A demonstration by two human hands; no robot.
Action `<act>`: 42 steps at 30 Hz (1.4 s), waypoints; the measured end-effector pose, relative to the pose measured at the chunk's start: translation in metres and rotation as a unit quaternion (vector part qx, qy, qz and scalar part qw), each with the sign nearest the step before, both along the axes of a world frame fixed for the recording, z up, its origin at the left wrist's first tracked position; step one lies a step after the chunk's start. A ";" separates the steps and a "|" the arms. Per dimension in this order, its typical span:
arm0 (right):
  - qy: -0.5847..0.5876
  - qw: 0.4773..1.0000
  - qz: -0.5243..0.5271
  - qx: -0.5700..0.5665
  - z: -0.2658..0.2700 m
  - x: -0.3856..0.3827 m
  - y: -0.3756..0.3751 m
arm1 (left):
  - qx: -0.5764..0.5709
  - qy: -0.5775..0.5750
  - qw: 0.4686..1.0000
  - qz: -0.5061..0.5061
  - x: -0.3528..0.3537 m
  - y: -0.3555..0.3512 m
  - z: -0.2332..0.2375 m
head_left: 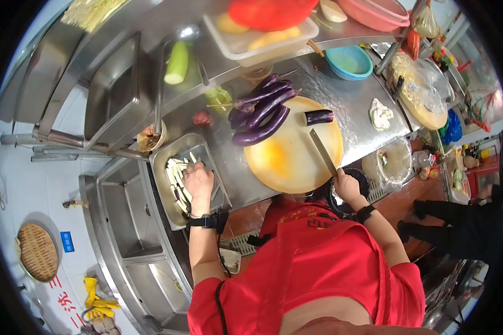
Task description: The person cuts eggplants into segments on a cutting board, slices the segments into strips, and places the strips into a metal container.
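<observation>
My left hand (198, 180) is in a metal tray (177, 228) at the left, over pale cut eggplant strips (177, 177). Its fingers point down and look apart, though the tips are partly hidden. My right hand (347, 186) is closed around the handle of a kitchen knife (322, 149), whose blade reaches over the round cutting board (296, 162). Just beyond the blade tip lies a cut eggplant piece (319, 116) with dark purple skin. Several whole eggplants (265, 114) are heaped at the board's upper left edge.
A shelf above the counter holds a clear plastic bin (262, 50) and a pale green gourd (177, 62). A blue bowl (349, 61) and a white crumpled cloth or bag (380, 114) sit toward the right. Sinks (129, 209) are at left; another person (464, 226) stands at right.
</observation>
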State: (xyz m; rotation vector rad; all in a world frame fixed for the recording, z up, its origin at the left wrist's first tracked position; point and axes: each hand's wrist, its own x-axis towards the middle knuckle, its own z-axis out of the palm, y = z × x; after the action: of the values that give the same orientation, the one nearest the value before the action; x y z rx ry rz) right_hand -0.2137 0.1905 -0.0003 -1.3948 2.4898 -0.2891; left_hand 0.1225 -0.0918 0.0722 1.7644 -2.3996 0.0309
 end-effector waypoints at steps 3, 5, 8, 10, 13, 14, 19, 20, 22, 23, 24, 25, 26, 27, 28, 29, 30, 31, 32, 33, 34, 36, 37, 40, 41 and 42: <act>-0.003 1.000 -0.002 -0.013 -0.003 0.000 -0.001 | -0.088 0.050 0.986 -0.134 -0.014 -0.013 -0.022; -0.009 1.000 -0.002 -0.020 -0.005 0.002 -0.001 | -0.051 0.100 0.964 -0.242 -0.057 -0.008 -0.014; -0.008 1.000 -0.008 -0.027 -0.004 0.002 -0.001 | 0.006 0.098 0.952 -0.289 -0.112 -0.015 -0.049; -0.009 0.999 -0.015 -0.029 0.000 0.003 -0.001 | -0.044 0.033 0.964 -0.259 -0.135 -0.009 -0.052; -0.014 0.999 -0.023 -0.040 -0.002 -0.001 0.001 | -0.043 0.015 0.969 -0.242 -0.147 -0.010 -0.063; -0.018 0.998 -0.022 -0.047 -0.003 -0.001 0.003 | -0.037 0.013 0.969 -0.244 -0.148 -0.010 -0.067; -0.049 0.995 -0.002 -0.081 0.035 0.015 -0.002 | 0.089 0.071 0.953 -0.282 -0.142 0.024 -0.071; -0.056 0.994 0.015 -0.090 0.040 0.017 -0.005 | 0.070 0.079 0.948 -0.302 -0.140 0.029 -0.072; -0.053 0.995 0.030 -0.082 0.038 0.016 -0.009 | 0.039 0.102 0.940 -0.324 -0.138 0.037 -0.071; -0.045 0.995 0.049 -0.078 0.038 0.015 -0.013 | 0.041 0.101 0.939 -0.325 -0.137 0.038 -0.073; -0.046 0.996 0.057 -0.058 0.044 0.015 -0.016 | 0.041 0.106 0.939 -0.326 -0.137 0.037 -0.073; -0.046 0.996 0.058 -0.058 0.044 0.015 -0.020 | 0.040 0.111 0.938 -0.326 -0.137 0.036 -0.074; -0.047 0.996 0.065 -0.043 0.044 0.015 -0.023 | 0.039 0.111 0.939 -0.324 -0.137 0.036 -0.074; -0.048 0.996 0.073 -0.027 0.043 0.015 -0.025 | 0.044 0.117 0.937 -0.325 -0.137 0.037 -0.072; -0.048 0.996 0.075 -0.027 0.044 0.015 -0.028 | 0.049 0.123 0.936 -0.327 -0.137 0.038 -0.071; -0.049 0.996 0.077 -0.014 0.044 0.015 -0.030 | 0.049 0.124 0.936 -0.325 -0.137 0.038 -0.071; -0.049 0.996 0.079 0.000 0.045 0.015 -0.032 | 0.043 0.122 0.938 -0.323 -0.138 0.039 -0.071; -0.049 0.996 0.080 0.001 0.047 0.016 -0.034 | 0.038 0.120 0.939 -0.321 -0.138 0.039 -0.071; -0.048 0.995 0.081 0.011 0.050 0.015 -0.035 | 0.039 0.120 0.939 -0.320 -0.138 0.040 -0.072; -0.047 0.995 0.083 0.021 0.052 0.015 -0.038 | 0.042 0.114 0.940 -0.320 -0.138 0.041 -0.071; -0.047 0.995 0.083 0.022 0.051 0.015 -0.043 | 0.044 0.108 0.940 -0.320 -0.138 0.041 -0.071; -0.031 0.994 0.098 0.046 0.045 0.017 -0.055 | 0.044 0.111 0.941 -0.318 -0.140 0.039 -0.074; -0.032 0.994 0.094 0.047 0.036 0.022 -0.061 | 0.042 0.114 0.941 -0.317 -0.139 0.039 -0.076; 0.019 0.993 0.103 0.063 0.005 0.026 -0.096 | 0.052 0.102 0.941 -0.317 -0.141 0.035 -0.076; 0.025 0.992 0.111 0.047 -0.001 0.028 -0.102 | 0.055 0.085 0.943 -0.317 -0.138 0.036 -0.076; 0.022 0.990 0.128 0.059 -0.006 0.029 -0.109 | 0.051 0.111 0.936 -0.331 -0.137 0.039 -0.071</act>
State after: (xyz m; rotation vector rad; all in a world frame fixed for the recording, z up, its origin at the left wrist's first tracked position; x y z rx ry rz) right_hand -0.1848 0.0820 -0.0058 -1.6622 2.2849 -0.0582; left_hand -0.0148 -0.0526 0.0009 0.8445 -2.7135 -0.3585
